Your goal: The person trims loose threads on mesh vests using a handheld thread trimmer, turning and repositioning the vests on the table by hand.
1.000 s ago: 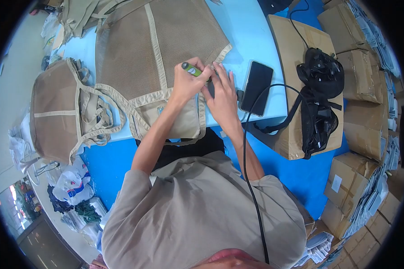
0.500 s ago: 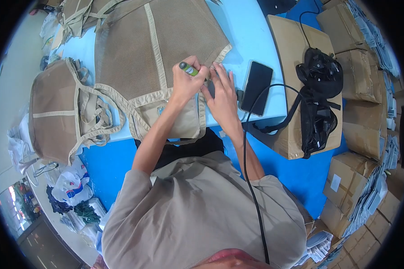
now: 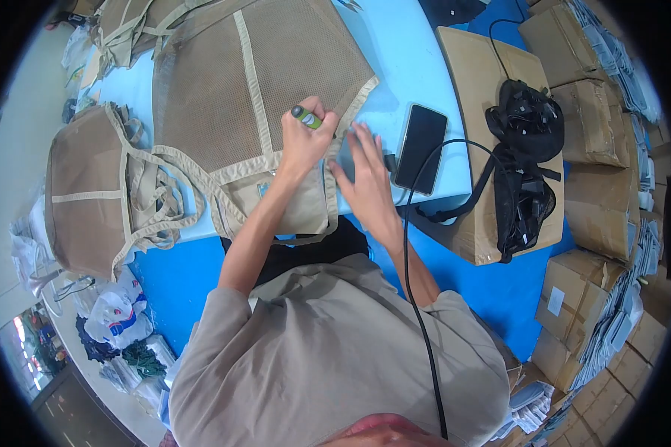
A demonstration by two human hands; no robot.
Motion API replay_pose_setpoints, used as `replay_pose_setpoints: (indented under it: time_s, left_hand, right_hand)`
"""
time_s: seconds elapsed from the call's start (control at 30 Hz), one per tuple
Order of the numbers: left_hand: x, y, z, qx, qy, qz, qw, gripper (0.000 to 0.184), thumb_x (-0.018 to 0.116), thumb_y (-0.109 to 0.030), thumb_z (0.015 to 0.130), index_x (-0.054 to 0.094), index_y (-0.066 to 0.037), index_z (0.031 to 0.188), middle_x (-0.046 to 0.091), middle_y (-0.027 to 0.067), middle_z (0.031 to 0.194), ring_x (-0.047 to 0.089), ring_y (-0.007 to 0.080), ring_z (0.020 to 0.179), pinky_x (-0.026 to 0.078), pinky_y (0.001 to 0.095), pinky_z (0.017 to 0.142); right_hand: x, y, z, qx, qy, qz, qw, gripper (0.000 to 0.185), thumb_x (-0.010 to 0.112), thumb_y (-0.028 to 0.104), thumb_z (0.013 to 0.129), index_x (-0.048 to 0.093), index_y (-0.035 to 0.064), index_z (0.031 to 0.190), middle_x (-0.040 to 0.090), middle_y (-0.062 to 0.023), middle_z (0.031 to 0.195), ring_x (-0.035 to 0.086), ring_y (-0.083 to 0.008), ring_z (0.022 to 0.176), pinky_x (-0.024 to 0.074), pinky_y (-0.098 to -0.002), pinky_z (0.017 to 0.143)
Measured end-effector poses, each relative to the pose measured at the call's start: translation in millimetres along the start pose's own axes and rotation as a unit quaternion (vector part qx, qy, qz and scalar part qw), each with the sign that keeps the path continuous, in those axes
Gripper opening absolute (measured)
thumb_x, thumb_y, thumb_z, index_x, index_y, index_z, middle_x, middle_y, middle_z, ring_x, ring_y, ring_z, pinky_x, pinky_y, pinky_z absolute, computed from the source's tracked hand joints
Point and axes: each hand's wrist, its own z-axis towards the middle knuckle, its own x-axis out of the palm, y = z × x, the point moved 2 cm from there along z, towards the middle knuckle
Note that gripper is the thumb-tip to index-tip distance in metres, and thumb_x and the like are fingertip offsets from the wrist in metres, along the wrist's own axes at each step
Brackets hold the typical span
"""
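Mesh garment (image 3: pixel 235 112) overhangs counter's (image 3: pixel 423 71) near edge; left hand (image 3: pixel 303 141) clamped on green-handled tool (image 3: pixel 306 118), right hand (image 3: pixel 368 180) spread by its trim (image 3: pixel 332 201). Risk: loosely held cloth could creep, making the tool skid; tip hidden.

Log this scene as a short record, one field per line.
Left grip: closed around a green tool, over the large mesh piece
Tool tip: hidden by the fingers
Right grip: open, fingers spread, thumb at the mesh piece's pale edging; contact unclear
Surface: light blue table
Right of the right grip: phone, dark screen
Far right: black gear on a cardboard box
Left: smaller mesh piece with straps
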Motion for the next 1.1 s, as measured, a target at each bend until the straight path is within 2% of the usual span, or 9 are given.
replay_pose_setpoints:
  time_s: [0.2,0.5,0.57,0.63,0.77,0.83,0.93,1.07,1.1]
  left_hand:
    - [0.4,-4.4,-2.9,-0.039,-0.014,-0.026,0.999,0.027,0.072,-0.006,0.086,0.052,0.000,0.070,0.050,0.0062,0.058,0.047,0.0129,0.055,0.040,0.0351,0.053]
    - [-1.9,-4.0,-2.7,-0.017,-0.023,-0.020,0.999,0.029,0.072,-0.006,0.089,0.050,0.000,0.070,0.048,0.0049,0.058,0.044,0.0113,0.055,0.038,0.0352,0.052]
    - [-0.8,-6.1,-3.6,-0.030,-0.013,-0.029,0.999,0.029,0.072,-0.006,0.089,0.050,0.000,0.070,0.048,0.0046,0.058,0.044,0.0112,0.055,0.038,0.0349,0.052]
    - [-1.4,-1.9,-3.3,-0.009,-0.011,-0.012,1.000,0.031,0.071,-0.004,0.092,0.049,-0.003,0.069,0.050,-0.0039,0.063,0.043,0.0045,0.061,0.034,0.0277,0.053]
    - [-3.9,-2.6,-2.0,-0.025,0.002,-0.012,1.000,0.031,0.071,-0.004,0.092,0.050,-0.002,0.069,0.052,-0.0032,0.064,0.045,0.0046,0.061,0.035,0.0276,0.053]
    - [-3.9,-5.0,-2.0,-0.043,-0.020,-0.029,0.998,0.028,0.071,-0.006,0.089,0.052,0.001,0.070,0.051,0.0034,0.058,0.045,0.0096,0.056,0.038,0.0342,0.051]
    - [-4.1,0.1,-2.0,-0.017,-0.016,0.002,1.000,0.032,0.071,-0.003,0.090,0.049,-0.003,0.068,0.051,-0.0041,0.063,0.044,0.0042,0.061,0.036,0.0276,0.053]
    - [-5.5,-3.8,-1.1,-0.038,0.000,0.009,0.999,0.031,0.071,-0.003,0.091,0.049,-0.002,0.069,0.051,-0.0037,0.062,0.044,0.0041,0.060,0.036,0.0279,0.052]
    - [-3.9,-5.6,-1.2,-0.033,-0.017,-0.002,0.999,0.029,0.071,-0.006,0.089,0.051,-0.001,0.069,0.050,0.0001,0.059,0.045,0.0071,0.057,0.037,0.0314,0.051]
  right_hand:
    - [1.5,13.2,-37.1,-0.049,-0.002,-0.023,0.999,0.039,0.067,0.006,0.100,0.065,-0.0051,0.138,0.053,-0.0253,0.154,0.051,-0.0451,0.148,0.0434,-0.0590,0.122]
    - [7.2,6.4,-34.5,-0.087,-0.005,-0.059,0.994,0.042,0.069,0.006,0.096,0.069,0.0007,0.137,0.064,-0.0102,0.148,0.053,-0.0408,0.145,0.0448,-0.0561,0.120]
    - [8.2,9.1,-33.7,-0.079,-0.008,-0.063,0.995,0.042,0.069,0.007,0.096,0.070,0.0011,0.138,0.063,-0.0103,0.149,0.052,-0.0404,0.145,0.0447,-0.0562,0.119]
    - [8.3,9.4,-33.6,-0.071,-0.012,-0.067,0.995,0.043,0.069,0.007,0.095,0.070,0.0015,0.138,0.062,-0.0105,0.151,0.052,-0.0401,0.146,0.0446,-0.0562,0.119]
    - [7.3,11.9,-34.3,-0.071,0.001,-0.087,0.994,0.043,0.067,0.006,0.096,0.070,0.0032,0.139,0.060,-0.0109,0.153,0.052,-0.0395,0.145,0.0445,-0.0547,0.119]
    - [6.8,12.2,-33.9,-0.068,-0.001,-0.083,0.994,0.043,0.066,0.005,0.096,0.070,0.0040,0.139,0.061,-0.0110,0.151,0.053,-0.0399,0.143,0.0450,-0.0539,0.118]
    - [8.3,12.2,-33.8,-0.067,0.009,-0.090,0.994,0.046,0.068,0.009,0.095,0.068,0.0025,0.141,0.055,-0.0129,0.158,0.048,-0.0387,0.148,0.0428,-0.0549,0.121]
    - [6.0,13.3,-32.2,-0.066,0.001,-0.083,0.994,0.042,0.066,0.006,0.096,0.069,0.0030,0.138,0.059,-0.0111,0.157,0.051,-0.0398,0.145,0.0443,-0.0540,0.120]
    - [6.1,13.4,-32.1,-0.067,0.003,-0.087,0.994,0.041,0.065,0.006,0.096,0.069,0.0029,0.137,0.059,-0.0109,0.158,0.051,-0.0397,0.146,0.0444,-0.0538,0.120]
